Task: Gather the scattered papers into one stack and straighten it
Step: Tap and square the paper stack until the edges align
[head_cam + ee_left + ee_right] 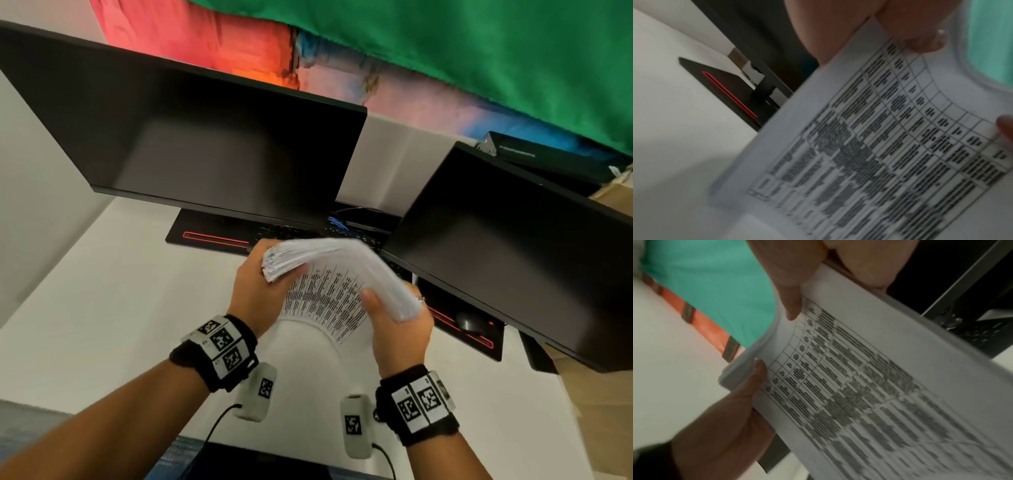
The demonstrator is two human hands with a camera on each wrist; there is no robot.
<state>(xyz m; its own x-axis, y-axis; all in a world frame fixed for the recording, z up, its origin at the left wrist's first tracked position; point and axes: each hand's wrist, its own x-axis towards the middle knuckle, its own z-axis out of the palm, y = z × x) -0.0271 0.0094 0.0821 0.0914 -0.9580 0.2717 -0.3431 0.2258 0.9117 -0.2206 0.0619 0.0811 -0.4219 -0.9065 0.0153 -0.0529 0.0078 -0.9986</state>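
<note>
White paper: stack of papers (339, 274) held up above the worktop (102, 308), bent into an arch between both hands, in front of the two dark screens; printed table on the underside, facing down toward the wrist views (879, 154) (869, 386).
Left hand (255, 287): clamped on the left end of the stack, thumb under, fingers over the top; sheet edges at that end fanned and uneven.
Right hand (399, 325): clamped on the right end of the stack, thumb (371, 298) pressed on the printed side, ring on one finger.
Sharpness: stack blurred in all three views; print unreadable.
Left screen (191, 144): large, black, tilted, on a dark base with a red stripe (215, 238).
Right screen (513, 246): black, angled toward the other, its lower corner just beside the right end of the stack.
Mouse (469, 322): dark, on a black pad with a red line, below the right screen.
Wrists: black bands with black-and-white coded squares, a grey cabled unit under each.
Backdrop: green cloth (479, 51) above the screens, red-orange patch to its left.
</note>
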